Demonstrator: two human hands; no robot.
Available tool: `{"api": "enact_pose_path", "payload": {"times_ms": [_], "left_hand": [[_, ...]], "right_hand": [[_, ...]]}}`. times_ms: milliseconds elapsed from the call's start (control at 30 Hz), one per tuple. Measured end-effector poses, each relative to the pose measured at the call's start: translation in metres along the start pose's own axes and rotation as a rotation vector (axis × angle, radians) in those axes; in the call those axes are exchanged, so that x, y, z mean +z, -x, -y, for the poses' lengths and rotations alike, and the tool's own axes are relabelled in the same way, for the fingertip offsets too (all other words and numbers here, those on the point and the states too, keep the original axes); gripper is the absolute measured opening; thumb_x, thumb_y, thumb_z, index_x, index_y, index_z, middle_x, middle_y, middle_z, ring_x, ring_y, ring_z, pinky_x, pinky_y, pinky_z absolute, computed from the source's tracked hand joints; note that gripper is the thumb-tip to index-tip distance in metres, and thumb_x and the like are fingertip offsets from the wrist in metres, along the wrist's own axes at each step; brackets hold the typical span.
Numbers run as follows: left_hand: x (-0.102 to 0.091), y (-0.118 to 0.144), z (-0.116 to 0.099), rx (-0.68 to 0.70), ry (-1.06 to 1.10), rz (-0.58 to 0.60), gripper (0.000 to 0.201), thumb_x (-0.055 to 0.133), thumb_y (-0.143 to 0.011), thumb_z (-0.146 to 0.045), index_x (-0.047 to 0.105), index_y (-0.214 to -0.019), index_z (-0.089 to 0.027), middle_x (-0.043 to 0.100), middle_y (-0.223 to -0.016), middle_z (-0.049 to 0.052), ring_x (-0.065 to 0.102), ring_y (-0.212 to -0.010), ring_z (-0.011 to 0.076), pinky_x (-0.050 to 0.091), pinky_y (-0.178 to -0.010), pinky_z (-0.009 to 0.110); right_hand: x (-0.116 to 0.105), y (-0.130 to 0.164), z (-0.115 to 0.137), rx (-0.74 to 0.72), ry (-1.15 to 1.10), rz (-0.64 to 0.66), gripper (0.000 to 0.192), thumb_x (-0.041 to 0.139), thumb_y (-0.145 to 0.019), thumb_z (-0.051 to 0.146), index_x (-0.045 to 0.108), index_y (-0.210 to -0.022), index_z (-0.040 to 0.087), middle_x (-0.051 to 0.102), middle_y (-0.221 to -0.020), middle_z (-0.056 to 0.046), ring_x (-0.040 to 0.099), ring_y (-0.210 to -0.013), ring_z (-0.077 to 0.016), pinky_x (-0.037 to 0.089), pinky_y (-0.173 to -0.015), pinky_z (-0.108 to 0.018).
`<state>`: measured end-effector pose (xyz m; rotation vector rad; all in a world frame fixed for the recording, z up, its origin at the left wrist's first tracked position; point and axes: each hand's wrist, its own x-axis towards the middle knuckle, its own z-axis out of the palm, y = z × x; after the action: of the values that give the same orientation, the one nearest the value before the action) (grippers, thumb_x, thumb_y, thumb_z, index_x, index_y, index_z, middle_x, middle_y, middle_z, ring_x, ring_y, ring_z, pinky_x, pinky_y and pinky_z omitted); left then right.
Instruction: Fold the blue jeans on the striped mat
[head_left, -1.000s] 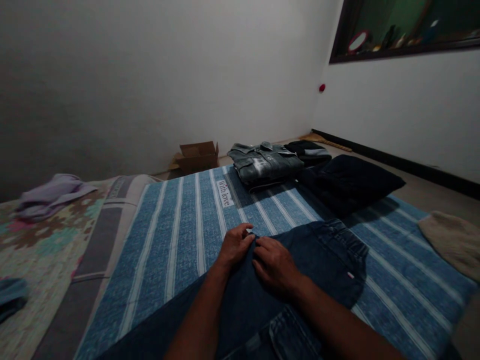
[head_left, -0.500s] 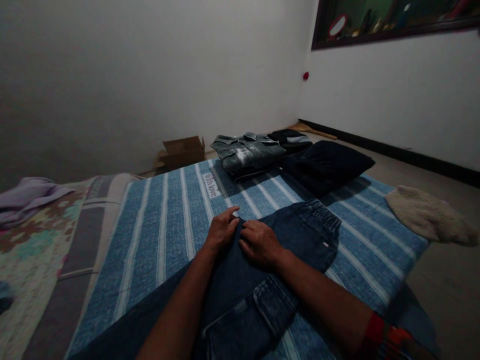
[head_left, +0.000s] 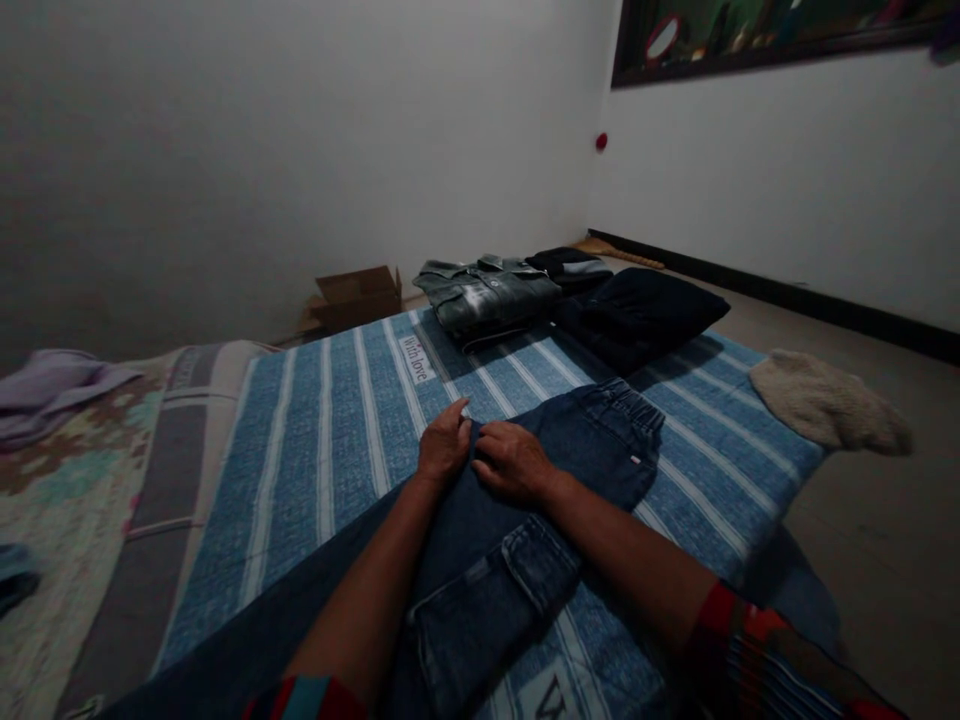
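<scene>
A pair of dark blue jeans (head_left: 592, 445) lies spread on a blue and white striped blanket (head_left: 337, 430), waistband toward the far right, legs running toward me. My left hand (head_left: 444, 448) and my right hand (head_left: 510, 462) rest side by side on the denim near its upper edge, fingers curled and pinching the fabric. A back pocket (head_left: 480, 600) shows on the folded part nearer me.
At the blanket's far end sit a folded grey denim jacket (head_left: 487, 290), a dark folded garment (head_left: 571, 266) and a dark pillow (head_left: 645, 310). A cardboard box (head_left: 358, 294) stands by the wall. A beige cloth (head_left: 825, 405) lies right, lilac clothing (head_left: 45, 385) left.
The view has swung right and pulled back, so both forearms and sleeves show more. Both hands stay together on the jeans, shifted only slightly.
</scene>
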<state>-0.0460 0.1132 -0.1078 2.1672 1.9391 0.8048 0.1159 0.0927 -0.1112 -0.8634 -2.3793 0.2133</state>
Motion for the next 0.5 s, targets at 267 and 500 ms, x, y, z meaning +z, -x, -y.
{"api": "enact_pose_path", "payload": {"times_ms": [267, 500], "left_hand": [[0.0028, -0.0008, 0.0001, 0.0, -0.074, 0.008, 0.037, 0.043, -0.086, -0.019, 0.057, -0.12, -0.015, 0.066, -0.115, 0.009, 0.062, -0.104, 0.0215, 0.046, -0.095, 0.034], [0.0013, -0.0013, -0.0037, -0.001, -0.147, 0.033, 0.03, 0.042, -0.087, -0.02, 0.062, -0.109, -0.017, 0.067, -0.11, 0.01, 0.062, -0.101, 0.0221, 0.047, -0.09, 0.033]], "right_hand": [[0.0011, -0.0008, -0.0031, 0.005, -0.008, 0.015, 0.012, 0.056, -0.084, 0.027, 0.061, -0.08, 0.017, 0.061, -0.09, -0.008, 0.054, -0.088, -0.0196, 0.042, -0.082, -0.033], [-0.0012, -0.0026, -0.0032, 0.012, -0.003, 0.028, 0.013, 0.054, -0.084, 0.026, 0.061, -0.079, 0.017, 0.062, -0.087, -0.008, 0.055, -0.087, -0.0199, 0.042, -0.081, -0.032]]}}
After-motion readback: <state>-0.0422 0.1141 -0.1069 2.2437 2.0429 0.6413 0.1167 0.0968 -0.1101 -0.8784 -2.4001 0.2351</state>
